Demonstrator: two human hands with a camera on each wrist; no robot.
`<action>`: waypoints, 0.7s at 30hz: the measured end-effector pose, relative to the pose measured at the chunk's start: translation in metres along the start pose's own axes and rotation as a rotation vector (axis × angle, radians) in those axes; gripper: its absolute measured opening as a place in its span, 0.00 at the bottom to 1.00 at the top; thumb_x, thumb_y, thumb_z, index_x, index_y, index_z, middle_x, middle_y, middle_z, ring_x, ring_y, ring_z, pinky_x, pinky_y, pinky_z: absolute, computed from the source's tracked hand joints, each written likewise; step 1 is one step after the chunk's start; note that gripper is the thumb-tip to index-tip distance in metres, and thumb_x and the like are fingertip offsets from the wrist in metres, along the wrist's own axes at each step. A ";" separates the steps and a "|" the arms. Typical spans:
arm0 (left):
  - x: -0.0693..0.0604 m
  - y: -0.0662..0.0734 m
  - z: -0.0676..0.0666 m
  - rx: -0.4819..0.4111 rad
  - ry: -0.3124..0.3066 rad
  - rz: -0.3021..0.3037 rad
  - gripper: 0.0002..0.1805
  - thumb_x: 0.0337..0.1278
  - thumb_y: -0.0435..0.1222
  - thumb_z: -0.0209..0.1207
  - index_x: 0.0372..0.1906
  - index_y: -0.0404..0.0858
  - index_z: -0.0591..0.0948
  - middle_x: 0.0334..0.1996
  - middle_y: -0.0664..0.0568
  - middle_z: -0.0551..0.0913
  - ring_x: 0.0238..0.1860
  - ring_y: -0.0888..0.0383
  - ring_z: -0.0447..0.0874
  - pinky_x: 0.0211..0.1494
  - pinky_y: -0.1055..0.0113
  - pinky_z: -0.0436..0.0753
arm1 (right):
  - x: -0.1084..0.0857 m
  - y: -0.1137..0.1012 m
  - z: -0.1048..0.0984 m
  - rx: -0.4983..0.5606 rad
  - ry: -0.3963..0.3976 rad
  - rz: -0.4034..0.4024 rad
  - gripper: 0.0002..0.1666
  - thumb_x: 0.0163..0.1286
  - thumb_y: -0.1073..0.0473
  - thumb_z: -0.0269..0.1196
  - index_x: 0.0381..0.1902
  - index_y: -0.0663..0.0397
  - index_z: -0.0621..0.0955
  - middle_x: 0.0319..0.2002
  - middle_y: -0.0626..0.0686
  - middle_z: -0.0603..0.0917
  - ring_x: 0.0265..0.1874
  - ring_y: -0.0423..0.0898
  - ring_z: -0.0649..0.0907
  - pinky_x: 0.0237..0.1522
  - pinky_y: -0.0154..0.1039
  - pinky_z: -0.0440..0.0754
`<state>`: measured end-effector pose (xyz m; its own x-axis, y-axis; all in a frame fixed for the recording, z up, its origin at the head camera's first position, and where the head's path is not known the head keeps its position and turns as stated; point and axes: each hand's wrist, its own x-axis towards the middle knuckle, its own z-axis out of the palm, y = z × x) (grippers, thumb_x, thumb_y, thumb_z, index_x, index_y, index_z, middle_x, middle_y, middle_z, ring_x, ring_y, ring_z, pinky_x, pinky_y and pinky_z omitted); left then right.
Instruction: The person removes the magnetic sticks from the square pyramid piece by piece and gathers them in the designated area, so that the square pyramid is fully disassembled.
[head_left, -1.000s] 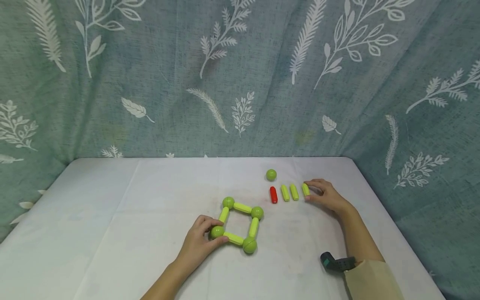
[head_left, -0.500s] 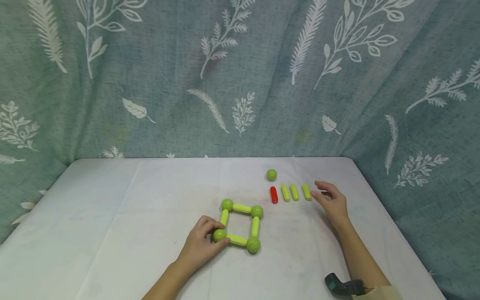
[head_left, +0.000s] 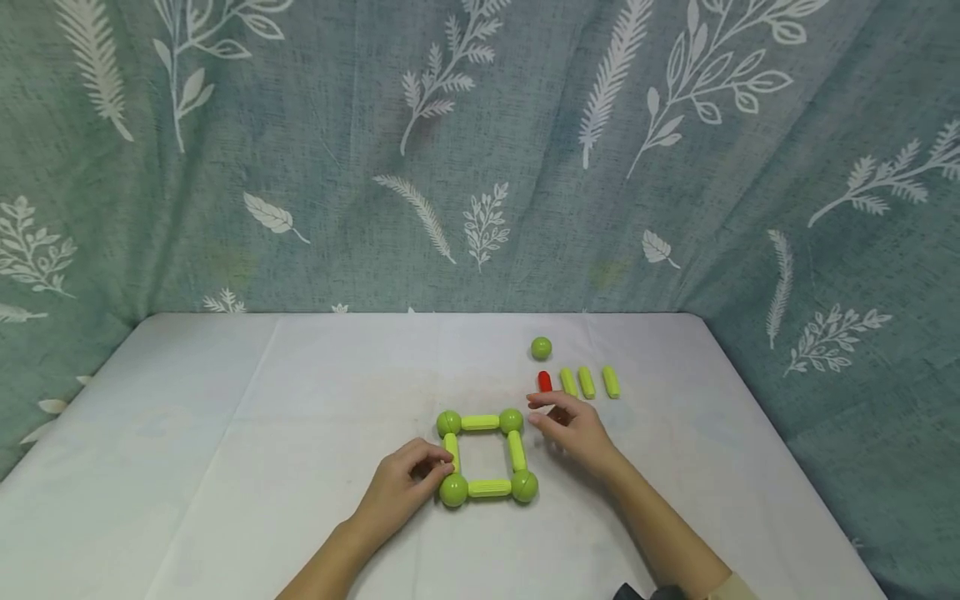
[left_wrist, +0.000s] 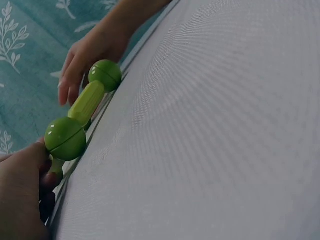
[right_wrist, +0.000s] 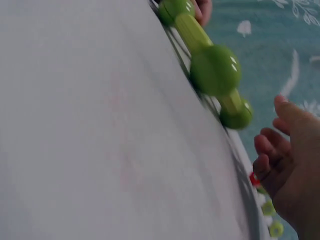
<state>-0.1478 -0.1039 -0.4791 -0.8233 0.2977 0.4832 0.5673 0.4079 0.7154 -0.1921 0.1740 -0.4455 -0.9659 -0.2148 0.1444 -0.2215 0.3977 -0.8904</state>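
The square frame (head_left: 490,488), four balls joined by four rods, lies flat just right of the left hand's grip. Its balls are glossy, green and round, each scored by a seam; its rods are yellow-green and faceted. The left hand (head_left: 401,486) has curled thumb and forefinger nearly together, pinching the left-side rod (head_left: 452,443) close beside the near-left ball (head_left: 453,491). The right hand (head_left: 576,431) holds nothing; its thumb and forefinger stand parted, just right of the far-right ball (head_left: 512,421) and apart from it. Directly beyond the right fingertips I note a smooth red rod (head_left: 544,380), partly hidden by them. Three loose yellow-green rods (head_left: 587,382) lie beyond the right hand, side by side, and a loose green ball (head_left: 541,348) rests farther beyond that hand. Beneath both hands is a white cloth (head_left: 300,400), faintly creased; well beyond them hangs a blue-green curtain (head_left: 337,167) of woven look, printed with white leaves. Compared with one second ago, the square frame has turned from a slanted to a nearly straight position, the left fingertips have shifted from the near-left ball to the rod, and the right hand has left the rightmost loose rod, which lies in about the same place.
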 end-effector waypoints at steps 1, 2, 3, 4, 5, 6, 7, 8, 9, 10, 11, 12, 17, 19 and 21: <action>0.000 -0.001 0.000 -0.001 0.007 0.006 0.08 0.50 0.30 0.67 0.36 0.42 0.81 0.29 0.63 0.77 0.30 0.70 0.74 0.32 0.75 0.78 | 0.002 0.000 0.005 0.002 -0.027 -0.005 0.21 0.63 0.59 0.66 0.54 0.58 0.79 0.48 0.57 0.82 0.30 0.42 0.77 0.27 0.29 0.76; 0.001 -0.002 0.000 -0.004 0.015 0.014 0.10 0.49 0.30 0.67 0.37 0.41 0.81 0.30 0.62 0.77 0.30 0.69 0.74 0.32 0.75 0.79 | 0.004 -0.001 0.010 -0.007 -0.052 -0.004 0.22 0.63 0.58 0.66 0.54 0.57 0.79 0.48 0.55 0.82 0.30 0.42 0.78 0.27 0.30 0.77; 0.001 -0.003 0.000 -0.002 0.024 0.023 0.11 0.48 0.29 0.68 0.38 0.41 0.81 0.31 0.61 0.76 0.30 0.68 0.74 0.33 0.75 0.79 | 0.006 -0.001 0.014 -0.023 -0.071 0.000 0.22 0.63 0.56 0.66 0.54 0.56 0.79 0.46 0.54 0.82 0.29 0.42 0.78 0.27 0.30 0.77; 0.001 -0.003 0.000 -0.002 0.033 0.030 0.13 0.46 0.30 0.69 0.39 0.40 0.81 0.31 0.60 0.76 0.30 0.66 0.74 0.33 0.75 0.78 | 0.007 -0.001 0.018 -0.044 -0.087 0.003 0.23 0.62 0.55 0.66 0.54 0.55 0.78 0.44 0.53 0.82 0.29 0.42 0.77 0.27 0.30 0.77; 0.001 -0.004 -0.001 0.001 0.043 0.034 0.15 0.44 0.30 0.70 0.40 0.40 0.80 0.33 0.58 0.76 0.30 0.65 0.74 0.33 0.75 0.78 | 0.009 -0.001 0.021 -0.068 -0.100 0.008 0.24 0.62 0.53 0.67 0.55 0.55 0.78 0.41 0.52 0.82 0.29 0.41 0.77 0.27 0.30 0.76; 0.001 -0.004 -0.001 0.005 0.054 0.039 0.17 0.43 0.30 0.71 0.41 0.40 0.80 0.34 0.57 0.76 0.30 0.63 0.73 0.33 0.75 0.77 | 0.010 -0.002 0.024 -0.095 -0.107 0.015 0.24 0.62 0.52 0.67 0.54 0.55 0.79 0.37 0.50 0.82 0.28 0.41 0.76 0.27 0.30 0.76; 0.001 -0.005 -0.002 0.009 0.062 0.041 0.19 0.41 0.30 0.72 0.42 0.39 0.80 0.35 0.56 0.76 0.30 0.62 0.72 0.32 0.74 0.77 | 0.011 -0.002 0.027 -0.117 -0.112 0.024 0.24 0.62 0.51 0.67 0.53 0.54 0.79 0.33 0.49 0.80 0.27 0.41 0.75 0.26 0.30 0.75; 0.001 -0.005 -0.003 0.017 0.069 0.037 0.21 0.39 0.31 0.73 0.43 0.40 0.80 0.37 0.55 0.75 0.31 0.61 0.72 0.33 0.74 0.76 | 0.012 -0.003 0.029 -0.142 -0.117 0.029 0.23 0.61 0.50 0.67 0.52 0.54 0.80 0.30 0.47 0.79 0.26 0.41 0.74 0.26 0.30 0.74; 0.001 -0.004 -0.003 0.028 0.072 0.029 0.22 0.37 0.32 0.74 0.44 0.40 0.80 0.39 0.55 0.75 0.32 0.60 0.72 0.34 0.73 0.76 | 0.013 -0.003 0.030 -0.152 -0.126 0.037 0.23 0.61 0.50 0.67 0.51 0.53 0.80 0.27 0.47 0.77 0.25 0.41 0.74 0.26 0.30 0.73; 0.001 -0.003 -0.004 0.038 0.074 0.019 0.24 0.36 0.34 0.75 0.44 0.41 0.81 0.41 0.55 0.75 0.34 0.60 0.71 0.35 0.72 0.75 | 0.013 -0.004 0.031 -0.154 -0.140 0.032 0.22 0.61 0.51 0.67 0.51 0.53 0.80 0.27 0.46 0.76 0.25 0.41 0.73 0.26 0.30 0.72; 0.001 -0.003 -0.005 0.055 0.071 0.013 0.25 0.35 0.35 0.75 0.45 0.41 0.81 0.42 0.56 0.74 0.37 0.60 0.71 0.37 0.72 0.75 | 0.013 -0.005 0.031 -0.147 -0.159 0.028 0.21 0.61 0.51 0.67 0.50 0.53 0.80 0.27 0.46 0.76 0.25 0.41 0.73 0.25 0.30 0.73; 0.001 -0.002 -0.005 0.067 0.064 0.004 0.25 0.35 0.36 0.75 0.46 0.42 0.81 0.44 0.56 0.74 0.40 0.60 0.70 0.39 0.70 0.75 | 0.012 -0.005 0.031 -0.140 -0.185 0.021 0.20 0.61 0.52 0.67 0.49 0.52 0.81 0.27 0.46 0.77 0.24 0.40 0.74 0.25 0.30 0.73; 0.001 0.003 -0.004 0.112 0.029 -0.005 0.24 0.41 0.40 0.73 0.48 0.42 0.81 0.49 0.59 0.76 0.52 0.61 0.67 0.53 0.65 0.74 | 0.007 -0.008 0.031 -0.150 -0.352 -0.080 0.21 0.60 0.50 0.68 0.49 0.51 0.81 0.35 0.44 0.79 0.27 0.38 0.73 0.29 0.30 0.74; 0.001 0.003 -0.003 0.102 0.019 0.007 0.23 0.43 0.39 0.72 0.48 0.41 0.81 0.47 0.60 0.78 0.51 0.61 0.70 0.53 0.66 0.75 | 0.005 -0.011 0.032 -0.172 -0.397 -0.119 0.21 0.59 0.49 0.69 0.48 0.49 0.82 0.37 0.42 0.79 0.30 0.37 0.73 0.32 0.30 0.74; 0.001 0.003 -0.002 0.087 0.008 0.007 0.21 0.43 0.39 0.72 0.46 0.41 0.82 0.45 0.61 0.80 0.49 0.62 0.73 0.51 0.67 0.76 | 0.003 -0.013 0.034 -0.187 -0.430 -0.144 0.18 0.58 0.49 0.69 0.46 0.47 0.83 0.37 0.40 0.79 0.32 0.37 0.73 0.34 0.30 0.74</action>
<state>-0.1469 -0.1037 -0.4755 -0.8195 0.2939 0.4920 0.5717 0.4797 0.6657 -0.1878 0.1380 -0.4477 -0.7897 -0.6125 0.0344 -0.4074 0.4818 -0.7758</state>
